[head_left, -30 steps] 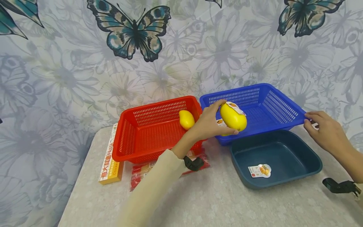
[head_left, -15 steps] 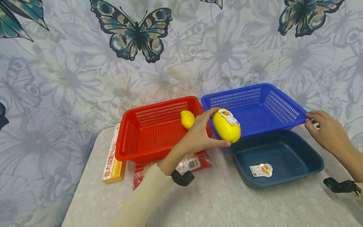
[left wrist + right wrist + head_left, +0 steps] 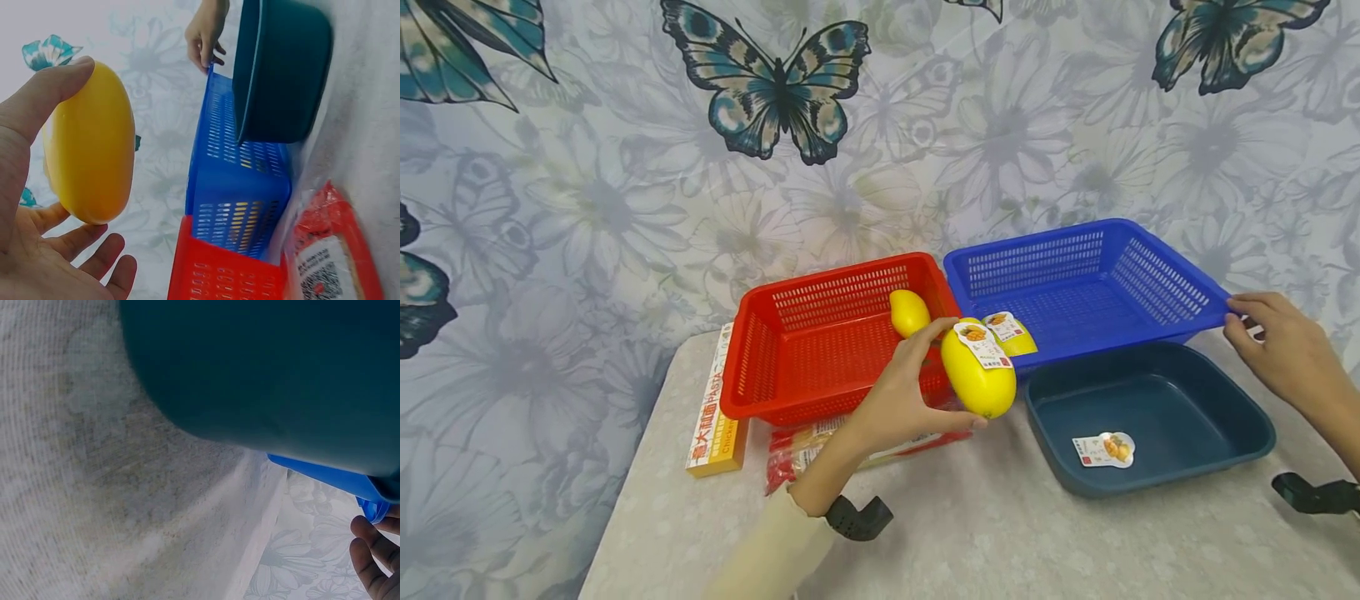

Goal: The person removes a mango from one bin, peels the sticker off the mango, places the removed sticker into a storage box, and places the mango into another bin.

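Note:
My left hand (image 3: 891, 400) holds a smooth, oval yellow fruit (image 3: 972, 379) between thumb and fingers, with a white picture label on its upper side. In the left wrist view the thumb lies over one end of the fruit (image 3: 94, 144) and the fingertips touch the other. Behind it, a second labelled yellow fruit (image 3: 1019, 342) lies in the near left corner of the blue basket (image 3: 1090, 300). At that basket's right corner, my right hand (image 3: 1288, 354) pinches the rim. The red basket (image 3: 820, 358) stands to the left with one yellow fruit (image 3: 910, 313) in it.
In front of the blue basket stands a dark teal tub (image 3: 1157, 417) with a loose label (image 3: 1105, 450) inside. A red-and-clear packet (image 3: 797, 454) lies partly under the red basket, and a pasta box (image 3: 715, 433) lies to its left. A patterned wall rises behind.
My left hand has moved left and toward me with the yellow fruit, uncovering the fruit in the blue basket's corner. The right hand stays at the blue rim. The head view has shifted slightly.

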Motion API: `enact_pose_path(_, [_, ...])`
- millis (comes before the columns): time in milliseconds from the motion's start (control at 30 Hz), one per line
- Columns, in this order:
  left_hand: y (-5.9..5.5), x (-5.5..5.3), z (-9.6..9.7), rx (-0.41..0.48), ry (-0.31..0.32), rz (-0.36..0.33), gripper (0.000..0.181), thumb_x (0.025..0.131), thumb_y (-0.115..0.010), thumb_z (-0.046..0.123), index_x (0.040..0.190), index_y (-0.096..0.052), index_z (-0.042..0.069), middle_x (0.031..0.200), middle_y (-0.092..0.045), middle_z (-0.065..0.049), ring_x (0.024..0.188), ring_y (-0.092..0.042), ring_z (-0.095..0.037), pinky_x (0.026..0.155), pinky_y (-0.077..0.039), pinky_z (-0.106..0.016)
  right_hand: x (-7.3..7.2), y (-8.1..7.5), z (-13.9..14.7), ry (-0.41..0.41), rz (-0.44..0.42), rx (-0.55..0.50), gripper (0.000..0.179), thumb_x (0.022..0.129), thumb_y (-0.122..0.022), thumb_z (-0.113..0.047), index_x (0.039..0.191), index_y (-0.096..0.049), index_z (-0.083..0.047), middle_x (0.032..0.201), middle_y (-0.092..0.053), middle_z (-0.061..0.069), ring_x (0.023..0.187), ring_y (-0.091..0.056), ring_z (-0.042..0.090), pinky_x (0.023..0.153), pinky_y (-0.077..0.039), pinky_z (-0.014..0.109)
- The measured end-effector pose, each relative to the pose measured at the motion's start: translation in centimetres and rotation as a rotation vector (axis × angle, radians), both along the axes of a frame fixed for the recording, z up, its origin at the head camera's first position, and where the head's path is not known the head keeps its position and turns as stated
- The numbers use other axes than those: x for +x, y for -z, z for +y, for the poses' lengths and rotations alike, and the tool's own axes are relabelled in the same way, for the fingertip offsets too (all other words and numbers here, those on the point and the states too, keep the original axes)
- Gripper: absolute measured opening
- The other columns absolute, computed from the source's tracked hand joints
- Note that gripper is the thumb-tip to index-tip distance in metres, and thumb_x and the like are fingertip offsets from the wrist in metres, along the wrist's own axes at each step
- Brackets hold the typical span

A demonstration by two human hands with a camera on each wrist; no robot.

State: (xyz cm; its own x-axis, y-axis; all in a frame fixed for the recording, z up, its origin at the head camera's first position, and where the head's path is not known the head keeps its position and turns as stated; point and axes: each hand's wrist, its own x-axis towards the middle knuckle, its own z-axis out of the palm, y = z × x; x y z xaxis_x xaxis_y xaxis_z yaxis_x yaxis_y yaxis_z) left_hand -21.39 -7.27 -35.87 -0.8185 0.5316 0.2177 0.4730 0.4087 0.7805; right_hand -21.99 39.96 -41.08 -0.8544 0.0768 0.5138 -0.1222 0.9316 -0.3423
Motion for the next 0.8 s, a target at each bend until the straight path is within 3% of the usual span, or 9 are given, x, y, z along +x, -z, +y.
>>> enact_pose_path(133, [0.3,0.7,-0.8,0.011,0.011,-0.013,0.101,0.072,-0.088,0.046,0.152,-0.027,0.043,0.144,-0.039,0.01,0.13,-0.037,-0.021,0.097,-0.05,-0.05,0.0,0.1,0.0,0.008,-0.009,-0.012,0.033,0.099,-0.05,-0.007,0.12,-0.053,0.019,0.127,-0.047,0.035,0.098,-0.054,0.054,0.073,-0.046,0.067])
enact_pose_path(333, [1.0,1.9,-1.8,0.013,0.0,-0.059,0.103,0.071,-0.09,0.043,0.153,-0.027,0.044,0.147,-0.037,0.008,0.133,-0.037,-0.024,0.102,-0.044,-0.057,-0.1,0.1,0.0,0.005,0.014,0.0,0.033,0.098,-0.05,-0.005,0.119,-0.054,0.02,0.126,-0.048,0.035,0.095,-0.055,0.054,0.073,-0.047,0.069])
enact_pose_path(500, [2.0,3.1,-2.8,-0.008,-0.023,-0.049,0.105,0.069,-0.091,0.045,0.152,-0.027,0.046,0.149,-0.036,0.011,0.132,-0.04,-0.02,0.103,-0.041,-0.059,-0.1,0.1,-0.2,0.003,0.015,0.001,0.032,0.098,-0.05,-0.004,0.119,-0.054,0.02,0.125,-0.048,0.035,0.093,-0.056,0.054,0.074,-0.048,0.07])
enact_pose_path(800, [3.3,4.8,-4.4,-0.012,-0.051,-0.086,0.108,0.066,-0.091,0.05,0.153,-0.028,0.045,0.146,-0.039,0.01,0.126,-0.043,-0.023,0.098,-0.046,-0.054,-0.1,0.2,-0.1,0.006,0.065,0.02,0.031,0.096,-0.052,-0.003,0.115,-0.055,0.021,0.122,-0.051,0.035,0.088,-0.058,0.052,0.069,-0.05,0.064])
